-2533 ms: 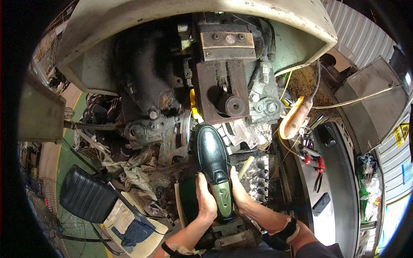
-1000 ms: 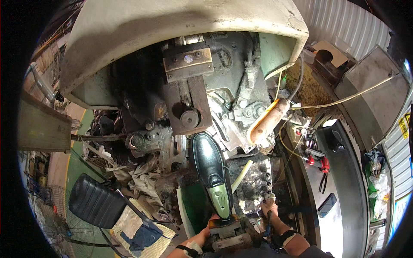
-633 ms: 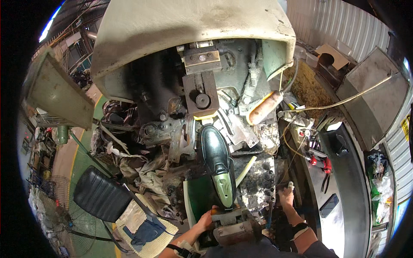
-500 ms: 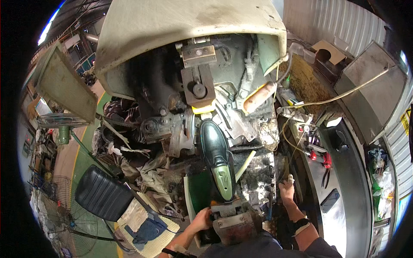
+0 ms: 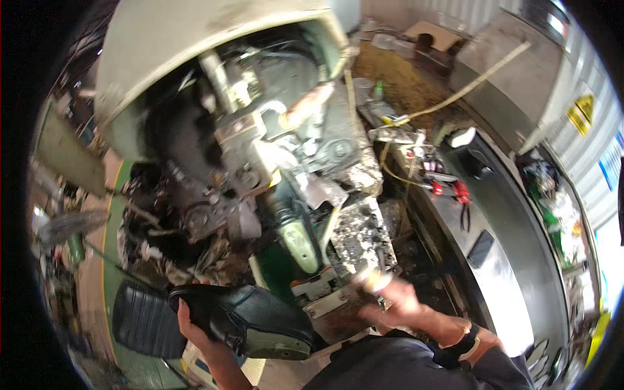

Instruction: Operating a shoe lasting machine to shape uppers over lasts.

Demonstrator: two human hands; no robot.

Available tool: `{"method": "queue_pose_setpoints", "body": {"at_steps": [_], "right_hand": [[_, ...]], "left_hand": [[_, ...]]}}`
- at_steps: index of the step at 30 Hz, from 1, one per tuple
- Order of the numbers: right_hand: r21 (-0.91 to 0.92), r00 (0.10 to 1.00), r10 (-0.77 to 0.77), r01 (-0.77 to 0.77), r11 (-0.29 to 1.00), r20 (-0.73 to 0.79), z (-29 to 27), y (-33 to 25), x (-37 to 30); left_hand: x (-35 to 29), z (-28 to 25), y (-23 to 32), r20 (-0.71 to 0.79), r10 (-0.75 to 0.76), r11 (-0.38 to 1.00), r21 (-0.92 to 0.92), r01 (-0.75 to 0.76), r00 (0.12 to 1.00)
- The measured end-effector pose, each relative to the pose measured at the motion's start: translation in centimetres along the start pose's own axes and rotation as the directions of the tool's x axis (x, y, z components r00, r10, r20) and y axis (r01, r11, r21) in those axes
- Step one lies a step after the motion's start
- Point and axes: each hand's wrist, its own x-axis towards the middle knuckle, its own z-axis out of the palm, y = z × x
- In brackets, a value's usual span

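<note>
My left hand (image 5: 195, 335) grips a black leather shoe (image 5: 224, 309) by its toe end, at the lower left. Inside that shoe sits a pale green shoe last (image 5: 276, 344), its flat top showing. A second black shoe (image 5: 284, 200) on a green last (image 5: 301, 245) is in the machine, toe pointing into the metal parts and heel end near a metal block (image 5: 327, 304). My right hand (image 5: 393, 302) is over the front of the machine beside this block. Motion smears its fingers, and I cannot make out whether they hold anything.
A large cream hood (image 5: 214, 32) covers the machine. On the metal bench (image 5: 500, 286) at right lie a phone (image 5: 481, 249) and a red-handled tool (image 5: 460, 191). A black chair (image 5: 146, 318) stands at left, near a fan (image 5: 73, 229). A cord (image 5: 468, 88) hangs across the right.
The view has swung to the right. My left hand has come up from beside the metal block, now with a shoe in it. My right hand has moved inward toward the block.
</note>
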Motion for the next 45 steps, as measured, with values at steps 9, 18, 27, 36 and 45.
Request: {"method": "queue_pose_setpoints", "body": {"at_steps": [9, 18, 27, 36, 45], "right_hand": [[-0.116, 0.966, -0.221, 0.206, 0.972, -0.131, -3.2, -2.7, -4.3], [0.417, 0.660, 0.552, -0.371, 0.829, -0.509, -12.9, -0.6, -21.5], [0.733, -0.298, 0.702, -0.498, 0.463, -0.646, -36.2, 2.9, -40.1], [0.679, -0.676, 0.363, -0.279, 0.679, -0.641, -51.8, 2.9, -69.5], [0.670, -0.416, 0.558, -0.630, 0.392, -0.718, -35.9, 8.0, -61.9]], "left_hand": [[-4.8, 14.7, -11.8, 0.294, -0.388, 0.904, -0.067, 0.423, 0.874], [-16.0, 24.6, -31.6, 0.294, -0.785, 0.620, 0.349, 0.703, 0.546], [-29.8, 31.0, -43.7, 0.395, -0.913, 0.404, 0.842, 0.358, 0.100], [-23.2, 27.8, -44.5, 0.250, -0.902, 0.340, 0.913, 0.223, 0.353], [-22.4, 40.1, -63.1, 0.645, -0.711, 0.558, 0.760, -0.333, 0.280]]}}
